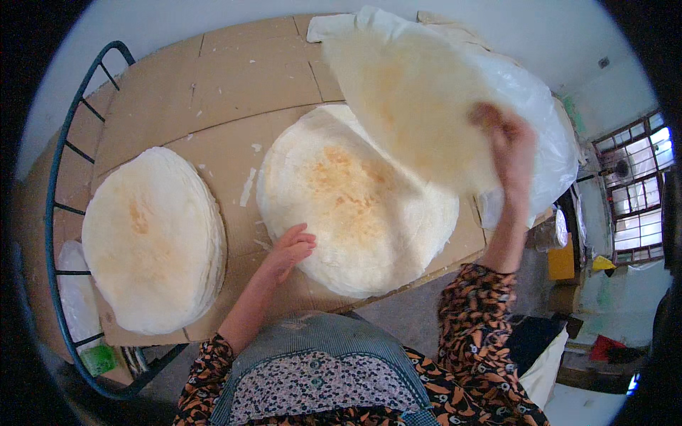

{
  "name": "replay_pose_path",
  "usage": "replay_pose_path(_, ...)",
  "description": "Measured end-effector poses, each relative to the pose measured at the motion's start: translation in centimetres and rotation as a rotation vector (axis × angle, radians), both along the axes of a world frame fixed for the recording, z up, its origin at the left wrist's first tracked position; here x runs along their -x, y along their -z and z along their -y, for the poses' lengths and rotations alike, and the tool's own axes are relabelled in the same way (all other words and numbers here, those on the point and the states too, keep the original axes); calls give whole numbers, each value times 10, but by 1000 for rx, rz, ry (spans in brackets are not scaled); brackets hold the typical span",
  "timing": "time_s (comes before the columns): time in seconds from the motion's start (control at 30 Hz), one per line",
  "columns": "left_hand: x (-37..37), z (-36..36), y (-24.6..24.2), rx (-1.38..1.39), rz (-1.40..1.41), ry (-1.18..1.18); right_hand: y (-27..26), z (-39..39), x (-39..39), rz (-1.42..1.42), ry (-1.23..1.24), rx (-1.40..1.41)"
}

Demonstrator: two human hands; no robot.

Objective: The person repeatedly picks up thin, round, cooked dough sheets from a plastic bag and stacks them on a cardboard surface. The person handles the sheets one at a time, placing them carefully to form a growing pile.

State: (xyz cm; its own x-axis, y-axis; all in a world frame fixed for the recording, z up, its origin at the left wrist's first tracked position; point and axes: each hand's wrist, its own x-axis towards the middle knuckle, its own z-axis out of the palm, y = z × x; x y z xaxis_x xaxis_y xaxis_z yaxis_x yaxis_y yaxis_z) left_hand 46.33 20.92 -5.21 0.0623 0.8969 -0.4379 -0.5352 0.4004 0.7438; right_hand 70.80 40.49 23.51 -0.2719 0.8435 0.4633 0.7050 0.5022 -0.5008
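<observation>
A thin, round sheet of flatbread (410, 106) hangs from my right hand (503, 138), which grips its right edge; both are slightly blurred. The sheet is raised over the upper right of a wide stack of the same flatbreads (346, 207) in the middle, its top one browned at the centre. My left hand (294, 246) rests at that stack's lower left edge, fingers apart and holding nothing. A second stack of flatbreads (144, 239) lies to the left, away from both hands.
Cardboard sheets (245, 69) with scattered pale scraps cover the surface beneath the stacks. White cloth and clear plastic sheeting (543, 144) lie at the upper right. A dark metal bed rail (51, 213) curves along the left edge. A barred window (634, 186) is at far right.
</observation>
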Motion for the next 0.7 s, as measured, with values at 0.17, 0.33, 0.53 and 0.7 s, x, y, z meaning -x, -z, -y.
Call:
replay_pose_path(0.17, 0, 23, -6, 215, 43, -195, 17, 29, 9, 288, -145, -259)
replay_pose_path(0.33, -1, 27, -5, 211, 275, -268, 176, 88, 41, 436, -318, 2)
replay_pose_path(0.53, 0, 15, -4, 136, 2, -226, 242, 116, 18, 366, -339, 99)
replay_pose_path(0.7, -19, 6, -11, 9, 171, -29, 231, 116, 5, 347, -377, 175)
